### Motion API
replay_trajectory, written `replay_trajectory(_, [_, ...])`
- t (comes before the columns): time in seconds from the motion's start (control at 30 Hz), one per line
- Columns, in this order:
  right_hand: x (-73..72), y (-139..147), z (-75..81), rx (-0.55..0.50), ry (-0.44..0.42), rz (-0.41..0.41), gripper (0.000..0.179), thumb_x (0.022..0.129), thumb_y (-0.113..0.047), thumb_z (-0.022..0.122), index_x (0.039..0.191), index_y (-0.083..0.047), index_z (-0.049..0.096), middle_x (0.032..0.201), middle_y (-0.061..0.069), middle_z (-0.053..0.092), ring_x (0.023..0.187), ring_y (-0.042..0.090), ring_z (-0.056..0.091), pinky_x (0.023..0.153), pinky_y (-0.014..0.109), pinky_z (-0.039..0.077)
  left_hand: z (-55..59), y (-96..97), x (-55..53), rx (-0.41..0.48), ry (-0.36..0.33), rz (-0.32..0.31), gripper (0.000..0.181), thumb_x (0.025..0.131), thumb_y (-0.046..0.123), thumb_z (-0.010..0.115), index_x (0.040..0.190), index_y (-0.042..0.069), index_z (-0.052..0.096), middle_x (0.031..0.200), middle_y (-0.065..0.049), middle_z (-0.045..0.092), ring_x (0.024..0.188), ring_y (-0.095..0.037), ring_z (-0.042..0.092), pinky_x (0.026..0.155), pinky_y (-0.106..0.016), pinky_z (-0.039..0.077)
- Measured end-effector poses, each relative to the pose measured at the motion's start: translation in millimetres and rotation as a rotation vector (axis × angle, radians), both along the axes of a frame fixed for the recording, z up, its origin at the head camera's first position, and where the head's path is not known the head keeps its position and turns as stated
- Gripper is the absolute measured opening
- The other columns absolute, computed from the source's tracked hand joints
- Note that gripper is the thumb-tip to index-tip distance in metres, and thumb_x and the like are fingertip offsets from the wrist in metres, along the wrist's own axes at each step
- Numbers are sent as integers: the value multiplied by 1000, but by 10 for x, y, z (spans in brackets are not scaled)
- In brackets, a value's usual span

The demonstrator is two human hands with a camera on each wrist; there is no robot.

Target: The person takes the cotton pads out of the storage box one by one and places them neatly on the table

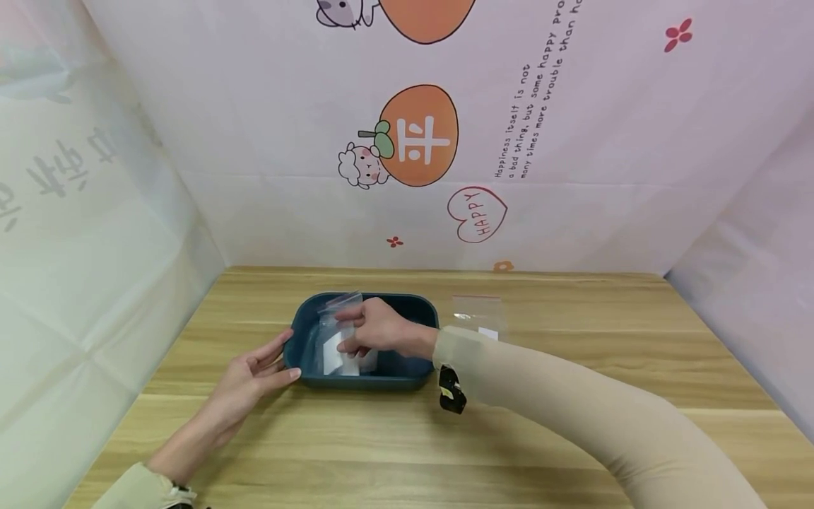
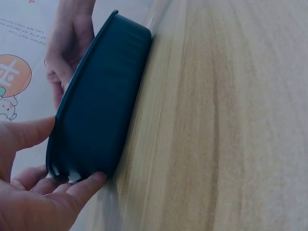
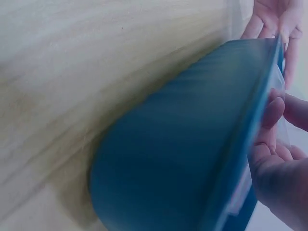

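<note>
A dark blue plastic bin [image 1: 394, 382] sits on the wooden table, its long side toward me. My left hand [image 1: 244, 385] grips the bin's left end, thumb at the front corner of the rim and fingers against the outer wall. Inside the bin lie clear zip bags with white pieces in them. My right hand [image 1: 381, 329] reaches in over the right side and pinches a clear zip bag [image 1: 327, 329] whose top edge stands up past the back rim. In the right wrist view, clear plastic [image 3: 280, 126] shows by the thumb and fingers, partly hidden behind the bin wall.
Another clear zip bag [image 1: 477, 307] with a white label lies flat on the table right of the bin, partly behind the right forearm. A printed white cloth [image 1: 286, 141] hangs behind the table [image 1: 356, 452] and along both sides.
</note>
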State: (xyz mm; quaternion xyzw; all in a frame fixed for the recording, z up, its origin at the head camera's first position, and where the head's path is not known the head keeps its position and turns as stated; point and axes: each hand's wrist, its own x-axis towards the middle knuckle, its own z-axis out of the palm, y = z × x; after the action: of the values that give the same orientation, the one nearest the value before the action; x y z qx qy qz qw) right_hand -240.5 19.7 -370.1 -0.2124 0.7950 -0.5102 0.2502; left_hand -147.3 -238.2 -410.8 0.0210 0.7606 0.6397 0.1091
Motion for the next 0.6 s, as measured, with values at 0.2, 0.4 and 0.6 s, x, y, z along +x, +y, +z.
replay_trajectory(0.2, [-19, 162, 203, -9, 50, 53, 60, 94, -3, 79, 149, 1, 57, 70, 11, 68, 81, 28, 75, 80, 45, 63, 20, 8, 6, -8, 4, 1, 82, 99, 16, 76, 167, 9, 30, 172, -12, 22, 154, -42, 24, 111, -30, 41])
replay_trajectory(0.4, [-47, 415, 435, -5, 100, 31, 66, 92, -2, 81, 153, -3, 54, 100, 14, 77, 67, 23, 68, 76, 45, 63, 20, 18, 14, -13, 1, -1, 81, 100, 16, 75, 167, 10, 29, 172, -13, 21, 154, -43, 24, 112, -30, 41])
replay_trajectory(0.6, [-2, 773, 618, -4, 100, 21, 69, 94, -3, 78, 157, -5, 49, 102, 18, 78, 67, 19, 63, 66, 30, 57, 17, 12, 14, -20, -2, -5, 82, 101, 16, 74, 167, 10, 27, 173, -11, 20, 155, -43, 22, 114, -35, 38])
